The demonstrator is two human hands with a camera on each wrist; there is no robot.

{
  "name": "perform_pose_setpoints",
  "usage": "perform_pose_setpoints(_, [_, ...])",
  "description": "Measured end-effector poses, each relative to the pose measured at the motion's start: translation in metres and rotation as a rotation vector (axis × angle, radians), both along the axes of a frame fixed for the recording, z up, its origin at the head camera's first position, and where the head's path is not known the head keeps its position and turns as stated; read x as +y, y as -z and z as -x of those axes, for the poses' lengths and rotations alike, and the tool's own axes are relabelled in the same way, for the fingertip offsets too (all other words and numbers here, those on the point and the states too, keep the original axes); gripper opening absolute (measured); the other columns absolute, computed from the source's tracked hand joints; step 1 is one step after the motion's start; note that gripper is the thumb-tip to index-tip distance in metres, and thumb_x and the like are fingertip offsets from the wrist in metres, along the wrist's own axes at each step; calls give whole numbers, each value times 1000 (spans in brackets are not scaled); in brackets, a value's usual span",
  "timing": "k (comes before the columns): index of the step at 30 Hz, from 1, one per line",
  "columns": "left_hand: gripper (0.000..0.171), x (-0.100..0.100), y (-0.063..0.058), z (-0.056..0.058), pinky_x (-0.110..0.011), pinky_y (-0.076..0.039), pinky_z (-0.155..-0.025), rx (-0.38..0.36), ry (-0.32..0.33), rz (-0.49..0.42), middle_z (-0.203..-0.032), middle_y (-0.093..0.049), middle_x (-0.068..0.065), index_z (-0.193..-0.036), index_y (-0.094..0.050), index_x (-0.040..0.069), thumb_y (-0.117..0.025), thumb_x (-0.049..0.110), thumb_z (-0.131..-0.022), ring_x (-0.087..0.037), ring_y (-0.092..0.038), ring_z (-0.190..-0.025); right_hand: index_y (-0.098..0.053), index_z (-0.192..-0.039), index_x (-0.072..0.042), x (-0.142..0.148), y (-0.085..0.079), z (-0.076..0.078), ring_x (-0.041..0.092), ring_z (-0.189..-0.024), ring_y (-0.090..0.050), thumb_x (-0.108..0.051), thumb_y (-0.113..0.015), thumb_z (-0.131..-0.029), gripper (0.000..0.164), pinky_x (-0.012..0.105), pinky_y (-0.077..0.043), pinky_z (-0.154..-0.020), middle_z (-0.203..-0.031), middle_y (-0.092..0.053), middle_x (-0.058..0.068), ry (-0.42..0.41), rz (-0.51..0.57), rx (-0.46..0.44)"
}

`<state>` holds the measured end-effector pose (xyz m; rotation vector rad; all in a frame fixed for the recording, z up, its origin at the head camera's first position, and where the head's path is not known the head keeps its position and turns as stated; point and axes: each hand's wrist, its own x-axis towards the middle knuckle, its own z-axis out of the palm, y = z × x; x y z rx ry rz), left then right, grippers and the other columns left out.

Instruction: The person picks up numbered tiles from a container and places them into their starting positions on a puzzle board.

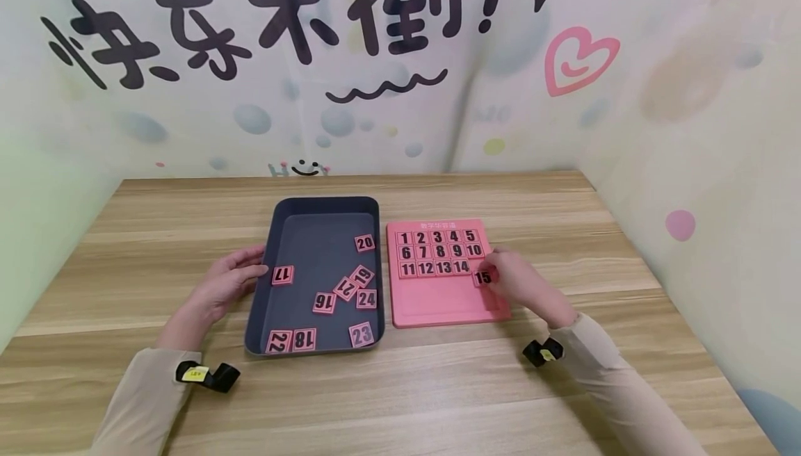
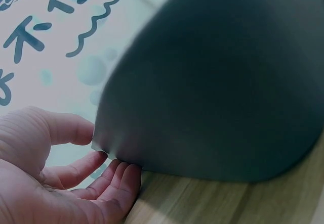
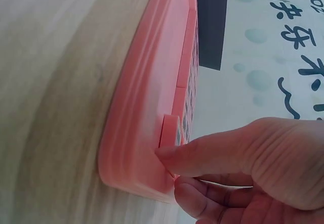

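Tabletop (image 1: 400, 393): right hand (image 1: 519, 278) pinches tile (image 1: 481, 279) near board (image 1: 441, 296) edge.

The person wears plain beige long sleeves, the left sleeve (image 1: 136, 400) and the right sleeve (image 1: 626, 390) both reaching the wrist, above a bare left hand (image 1: 225, 283) and right hand (image 1: 522, 283). The left wrist camera (image 1: 222, 377) is black and blocky, its yellow label (image 1: 196, 374) bearing tiny dark marks. The right wrist camera (image 1: 534, 353), also black, carries a small yellow label too, with markings too small to read.
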<state>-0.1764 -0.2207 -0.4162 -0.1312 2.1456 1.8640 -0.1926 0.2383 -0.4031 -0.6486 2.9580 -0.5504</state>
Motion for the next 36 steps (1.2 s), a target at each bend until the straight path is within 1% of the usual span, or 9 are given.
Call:
perform_pose_setpoints(5, [61, 0, 0, 0, -17, -45, -80, 2, 2, 4, -141, -34, -25, -144, -22, -8, -52, 9, -94, 5, -52, -94, -62, -92, 8, -1, 2, 7, 22, -70, -52, 15, -66, -68, 25, 31, -48, -61, -78, -56, 11, 60, 63, -26])
perform_pose_setpoints(8, [61, 0, 1, -1, -17, -45, -80, 3, 1, 8, -142, -32, -27, -144, -22, -8, -52, 10, -94, 5, -52, -95, -59, -91, 6, -1, 3, 12, 23, -71, -54, 14, -68, -69, 25, 31, -49, -63, -79, -57, 12, 95, 92, -45])
perform_pose_setpoints(13, [61, 0, 1, -1, -16, -44, -81, -6, -1, 3, -144, -28, -29, -145, -21, -7, -51, 11, -95, 5, -51, -95, -57, -88, 4, -2, 2, 17, 24, -72, -56, 12, -69, -69, 24, 33, -50, -65, -79, -58, 12, 107, 80, -40])
perform_pose_setpoints(18, [61, 1, 0, 0, -17, -44, -81, -9, -2, -2, -144, -29, -28, -145, -21, -6, -51, 11, -95, 4, -51, -94, -57, -89, 4, -2, -2, 18, 24, -72, -56, 9, -72, -69, 26, 34, -50, -65, -79, -59, 13, 100, 62, -54])
perform_pose_setpoints(23, [61, 0, -1, 0, -18, -45, -81, -13, -6, -6, -140, -35, -24, -145, -21, -6, -51, 9, -95, 3, -52, -94, -58, -96, 5, -16, -14, 21, 24, -75, -57, 0, -76, -70, 31, 36, -50, -68, -83, -60, 13, 33, 87, -47])
perform_pose_setpoints(27, [61, 0, -2, -1, -17, -44, -81, -11, -6, -8, -141, -33, -26, -145, -20, -7, -50, 8, -94, 3, -52, -94, -59, -99, 7, -44, -25, 25, 26, -77, -58, -2, -75, -74, 32, 35, -51, -70, -85, -61, 14, -56, 142, -36])
perform_pose_setpoints(29, [61, 0, -2, 0, -17, -44, -82, -12, -2, -4, -144, -29, -28, -145, -20, -6, -50, 9, -95, 3, -51, -95, -59, -101, 7, -60, -28, 27, 26, -77, -59, -3, -75, -75, 32, 34, -50, -70, -85, -62, 15, -100, 158, -17])
perform_pose_setpoints(31, [61, 0, -2, 0, -17, -43, -83, -12, 2, 0, -145, -28, -28, -146, -20, -6, -50, 10, -95, 3, -50, -96, -59, -102, 7, -75, -31, 27, 26, -78, -59, -5, -75, -77, 32, 33, -50, -70, -87, -62, 15, -138, 177, -11])
perform_pose_setpoints(36, [61, 1, -1, 0, -17, -43, -82, -14, 3, 7, -145, -29, -27, -146, -20, -5, -50, 11, -95, 0, -50, -97, -59, -105, 6, -114, -33, 27, 25, -84, -57, -4, -73, -78, 32, 35, -50, -75, -92, -62, 15, -224, 254, -80])
